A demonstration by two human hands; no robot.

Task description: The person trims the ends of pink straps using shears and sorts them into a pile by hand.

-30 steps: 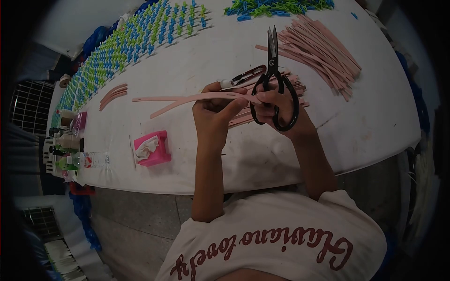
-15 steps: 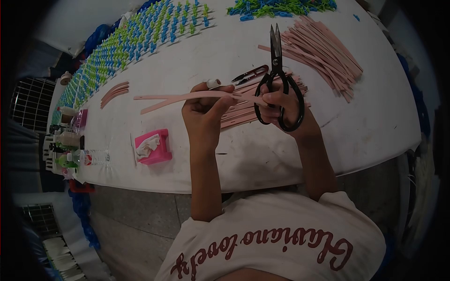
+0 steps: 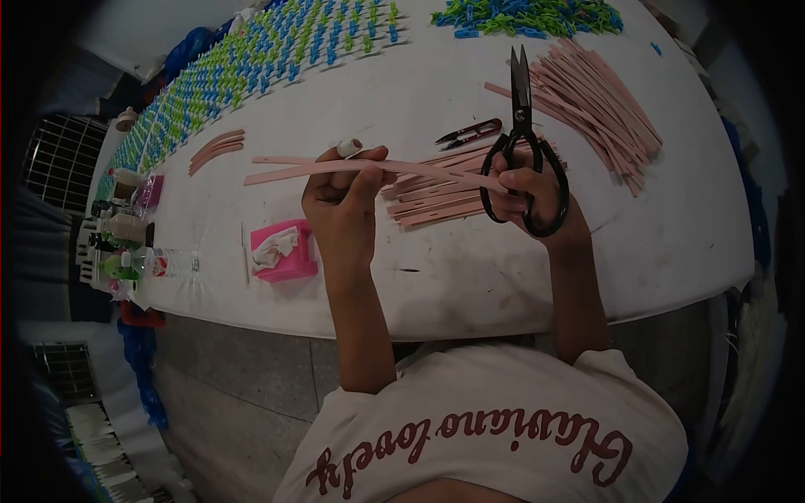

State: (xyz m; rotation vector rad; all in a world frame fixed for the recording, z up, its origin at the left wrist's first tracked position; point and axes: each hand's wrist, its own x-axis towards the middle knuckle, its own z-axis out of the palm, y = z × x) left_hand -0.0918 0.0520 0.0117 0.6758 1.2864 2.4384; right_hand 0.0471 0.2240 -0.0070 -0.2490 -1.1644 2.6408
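Observation:
My left hand (image 3: 345, 193) pinches a pair of long pink strips (image 3: 277, 175), whose left ends fork apart above the table. A white wrap (image 3: 349, 148) sits on one of its fingers. In my right hand (image 3: 535, 194) are black-handled scissors (image 3: 521, 92), blades pointing away from me and nearly closed. The same hand also grips the right end of the pink strip between its thumb and fingers. Below and behind the hands lies a bundle of pink strips (image 3: 419, 206), partly hidden. Just beyond it rests a small pair of thread snips (image 3: 471, 132).
A larger fanned pile of pink strips (image 3: 597, 113) lies at the right. Blue and green clips (image 3: 528, 18) are heaped at the far edge; rows of similar clips (image 3: 277, 50) fill the far left. Nearer are short curved strips (image 3: 216, 151), a pink tissue box (image 3: 289, 267) and a plastic bottle (image 3: 172, 262).
My left hand has shifted left along the strips, widening the gap between the hands. The view has shifted slightly; my right hand still holds the scissors and strip end.

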